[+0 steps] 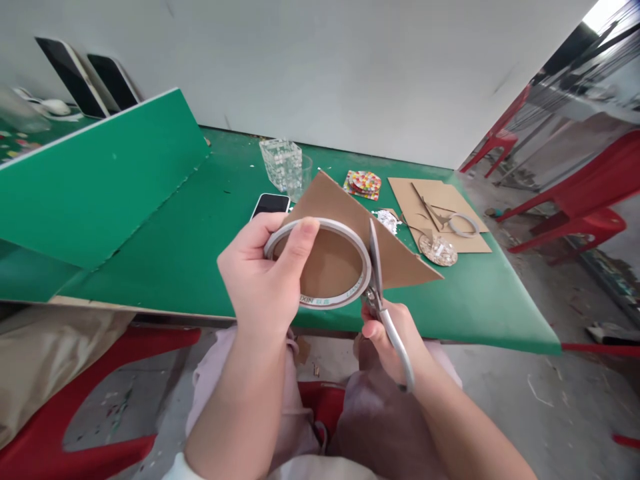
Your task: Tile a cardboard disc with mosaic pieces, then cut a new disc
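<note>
My left hand grips a white tape roll pressed flat against a brown cardboard piece, thumb on the roll's upper rim. My right hand is closed round the handles of metal scissors. The blades point up along the right side of the roll, at the cardboard's lower edge. All of this is held above the near edge of the green table.
On the table lie a phone, a clear glass container, a colourful pad, cardboard sheets with a ring and a round sparkly disc. A green board leans at left. Red chairs stand at right.
</note>
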{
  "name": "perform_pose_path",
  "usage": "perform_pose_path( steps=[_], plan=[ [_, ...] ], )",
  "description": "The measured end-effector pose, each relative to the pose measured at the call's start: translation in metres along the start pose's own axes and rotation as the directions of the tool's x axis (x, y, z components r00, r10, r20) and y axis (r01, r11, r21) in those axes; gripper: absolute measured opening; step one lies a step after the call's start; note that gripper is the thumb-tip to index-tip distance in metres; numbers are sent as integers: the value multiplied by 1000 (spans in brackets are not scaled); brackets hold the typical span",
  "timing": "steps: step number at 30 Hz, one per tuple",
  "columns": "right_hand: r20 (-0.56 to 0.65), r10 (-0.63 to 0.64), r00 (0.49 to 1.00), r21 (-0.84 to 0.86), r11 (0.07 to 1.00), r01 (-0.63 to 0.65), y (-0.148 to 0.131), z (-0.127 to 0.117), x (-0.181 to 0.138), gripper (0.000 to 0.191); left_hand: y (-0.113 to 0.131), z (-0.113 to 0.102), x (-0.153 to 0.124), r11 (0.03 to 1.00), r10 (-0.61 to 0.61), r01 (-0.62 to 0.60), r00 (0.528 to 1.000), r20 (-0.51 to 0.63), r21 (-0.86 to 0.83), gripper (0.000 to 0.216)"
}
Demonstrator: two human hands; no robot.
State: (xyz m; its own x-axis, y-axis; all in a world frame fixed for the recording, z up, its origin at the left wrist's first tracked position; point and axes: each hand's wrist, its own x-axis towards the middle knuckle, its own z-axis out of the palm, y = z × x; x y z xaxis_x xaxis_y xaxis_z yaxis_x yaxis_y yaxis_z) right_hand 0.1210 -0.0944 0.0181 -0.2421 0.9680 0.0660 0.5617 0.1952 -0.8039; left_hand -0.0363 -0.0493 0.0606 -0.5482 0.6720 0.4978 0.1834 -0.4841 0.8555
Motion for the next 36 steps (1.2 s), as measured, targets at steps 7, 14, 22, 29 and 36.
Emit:
perform_pose_path(
  steps=[7,14,22,29,36],
  plan=[
    [6,-18,1000,6,1000,18,2,-1,-2,63,4,-1,3,999,41,-41,999,18,13,22],
    [9,-17,1000,50,999,17,3,-1,-1,65,9,-1,8,996,79,-81,994,76,24,25],
    [218,-85,972,216,976,37,3,-8,2,70,8,-5,10,995,44,-57,989,142,87,27],
    [241,-172,955,278,955,102,-6,-18,6,68,11,-2,5,993,50,-67,984,169,97,29],
    [138,-118,983,172,981,94,-2,-13,7,68,13,-2,6,989,99,-116,981,169,93,27]
  ],
)
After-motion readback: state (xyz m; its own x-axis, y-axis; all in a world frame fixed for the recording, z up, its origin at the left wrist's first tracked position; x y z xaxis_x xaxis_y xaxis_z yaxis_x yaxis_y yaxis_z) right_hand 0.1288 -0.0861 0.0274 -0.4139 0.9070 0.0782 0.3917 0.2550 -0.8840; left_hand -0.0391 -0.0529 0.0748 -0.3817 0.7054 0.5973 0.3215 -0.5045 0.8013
